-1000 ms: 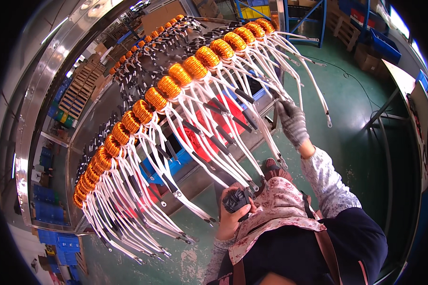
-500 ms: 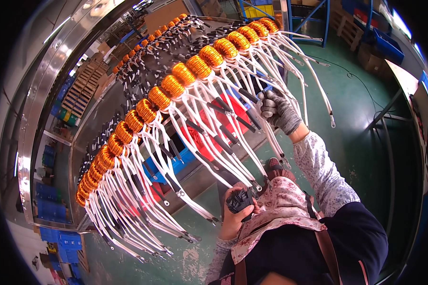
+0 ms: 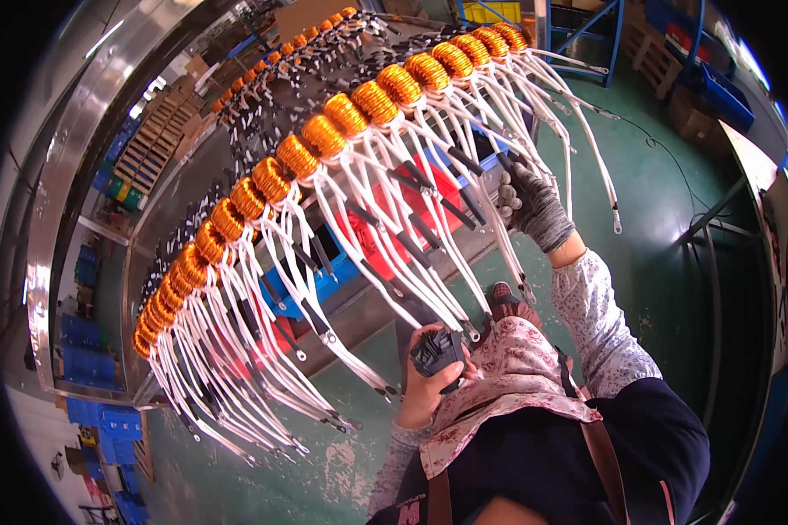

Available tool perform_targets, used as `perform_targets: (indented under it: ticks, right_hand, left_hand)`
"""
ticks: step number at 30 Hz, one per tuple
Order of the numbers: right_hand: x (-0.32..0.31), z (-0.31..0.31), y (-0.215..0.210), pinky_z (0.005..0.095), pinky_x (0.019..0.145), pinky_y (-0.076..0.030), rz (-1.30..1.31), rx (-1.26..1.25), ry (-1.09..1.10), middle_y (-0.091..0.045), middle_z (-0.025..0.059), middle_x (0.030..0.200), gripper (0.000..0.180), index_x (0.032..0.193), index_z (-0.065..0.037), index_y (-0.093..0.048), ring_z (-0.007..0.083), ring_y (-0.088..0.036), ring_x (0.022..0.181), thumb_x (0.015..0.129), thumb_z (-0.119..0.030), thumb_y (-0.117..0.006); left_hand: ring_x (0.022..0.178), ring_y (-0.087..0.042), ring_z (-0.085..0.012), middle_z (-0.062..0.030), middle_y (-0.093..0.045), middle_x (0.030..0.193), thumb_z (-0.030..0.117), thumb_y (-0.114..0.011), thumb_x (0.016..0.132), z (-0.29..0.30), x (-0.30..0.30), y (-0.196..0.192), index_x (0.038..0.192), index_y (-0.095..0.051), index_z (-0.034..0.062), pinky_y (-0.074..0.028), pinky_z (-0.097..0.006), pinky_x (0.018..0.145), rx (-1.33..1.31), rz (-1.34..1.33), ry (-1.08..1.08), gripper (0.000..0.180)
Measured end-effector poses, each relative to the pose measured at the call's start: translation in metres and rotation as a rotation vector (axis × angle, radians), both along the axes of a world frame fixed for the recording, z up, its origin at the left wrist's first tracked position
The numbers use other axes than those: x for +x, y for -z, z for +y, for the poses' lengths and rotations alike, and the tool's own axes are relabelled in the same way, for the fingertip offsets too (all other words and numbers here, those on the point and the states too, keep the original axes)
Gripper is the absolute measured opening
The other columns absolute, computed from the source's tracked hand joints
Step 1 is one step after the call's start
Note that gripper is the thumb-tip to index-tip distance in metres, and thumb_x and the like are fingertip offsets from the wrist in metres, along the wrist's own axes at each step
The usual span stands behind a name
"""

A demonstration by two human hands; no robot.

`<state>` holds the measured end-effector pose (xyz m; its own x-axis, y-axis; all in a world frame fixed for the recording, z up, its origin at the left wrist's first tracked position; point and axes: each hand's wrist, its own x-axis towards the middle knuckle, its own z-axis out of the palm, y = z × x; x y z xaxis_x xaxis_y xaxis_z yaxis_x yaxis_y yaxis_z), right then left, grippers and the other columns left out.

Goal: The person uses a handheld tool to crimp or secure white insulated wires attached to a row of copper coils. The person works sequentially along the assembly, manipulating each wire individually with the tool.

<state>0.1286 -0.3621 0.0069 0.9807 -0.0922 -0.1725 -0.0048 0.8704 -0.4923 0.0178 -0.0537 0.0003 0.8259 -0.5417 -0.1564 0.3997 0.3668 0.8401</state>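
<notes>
In my bare left hand [image 3: 425, 381], low in the middle, is a bundle of short black sleeves [image 3: 438, 352], fingers and thumb wrapped round it. My right hand [image 3: 534, 206], in a grey knitted glove, is closed with curled fingers against a white lead [image 3: 504, 241] near the right part of the row. What lies inside those fingers is largely hidden. Orange wire-wound ring coils [image 3: 322, 136] stand in a long curved row ahead. From them hang many white leads with metal ring lugs [image 3: 527, 294] at their ends; several leads carry a black sleeve [image 3: 464, 160].
Behind the coils, the metal bench [image 3: 175, 219] bears a second row of coils [image 3: 284, 63] with black-sleeved leads. Red [image 3: 385, 236] and blue bins [image 3: 324, 280] sit under the hanging leads. At right stands a table [image 3: 749, 149]; a thin cable crosses the green floor [image 3: 657, 227].
My right hand has shifted slightly right, and its wrist has turned. The left hand, still round the sleeves, is slightly higher. The view has shifted a little against the coil row.
</notes>
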Motion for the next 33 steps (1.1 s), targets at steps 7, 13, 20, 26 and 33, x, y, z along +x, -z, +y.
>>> perform_targets:
  ticks: [7, 13, 20, 26, 33]
  right_hand:
    - [-0.104, 0.082, -0.022, 0.0256, 0.067, -0.047, -0.19, -0.857, -0.108, -0.061, 0.0022, 0.083, 0.033, 0.099, -0.002, -0.061, 0.0111, -0.057, 0.072, 0.091, -0.035, -0.061]
    - [-0.127, 0.143, -0.015, 0.0235, 0.07, -0.042, -0.189, -1.106, -0.022, -0.058, -0.0018, 0.089, 0.042, 0.109, -0.006, -0.058, 0.007, -0.047, 0.076, 0.076, -0.019, -0.08]
    - [-0.124, 0.144, -0.015, 0.0274, 0.083, -0.046, -0.155, -1.007, -0.077, -0.06, 0.0027, 0.101, 0.033, 0.107, -0.004, -0.059, 0.0124, -0.057, 0.095, 0.078, -0.01, -0.076]
    - [-0.117, 0.155, -0.008, 0.0366, 0.078, -0.051, -0.454, -1.557, 0.493, -0.065, 0.0107, 0.094, 0.031, 0.096, -0.005, -0.065, 0.0303, -0.062, 0.087, 0.068, -0.012, -0.078]
    - [-0.084, 0.084, -0.052, 0.0256, 0.065, -0.046, -0.2, -0.672, 0.092, -0.063, 0.0039, 0.089, 0.027, 0.095, -0.004, -0.063, 0.0118, -0.057, 0.078, 0.088, -0.03, -0.065]
  left_hand:
    - [0.075, -0.066, -0.024, -0.0119, -0.058, 0.094, -0.003, -0.066, 0.076, 0.004, 0.014, -0.002, 0.122, -0.035, 0.008, -0.057, -0.036, 0.066, -0.014, -0.079, -0.055, 0.057]
    - [0.089, -0.062, -0.015, -0.0065, -0.058, 0.102, 0.002, -0.069, 0.068, -0.005, 0.02, 0.0, 0.123, -0.04, 0.0056, -0.053, -0.029, 0.078, 0.09, -0.251, -0.111, 0.062]
    - [0.097, -0.055, -0.0112, -0.0037, -0.053, 0.106, 0.003, -0.074, 0.07, -0.003, 0.015, -0.013, 0.121, -0.042, 0.0053, -0.045, -0.026, 0.086, 0.072, -0.1, -0.088, 0.059]
    - [0.087, -0.059, -0.0138, -0.0054, -0.055, 0.099, 0.001, -0.072, 0.069, -0.001, 0.022, 0.001, 0.118, -0.041, 0.0059, -0.05, -0.027, 0.076, 0.157, -0.242, -0.159, 0.058]
    - [0.073, -0.063, -0.0231, -0.0136, -0.059, 0.09, 0.003, -0.069, 0.068, -0.002, 0.015, -0.007, 0.122, -0.036, 0.0055, -0.054, -0.034, 0.066, 0.002, -0.079, -0.03, 0.063]
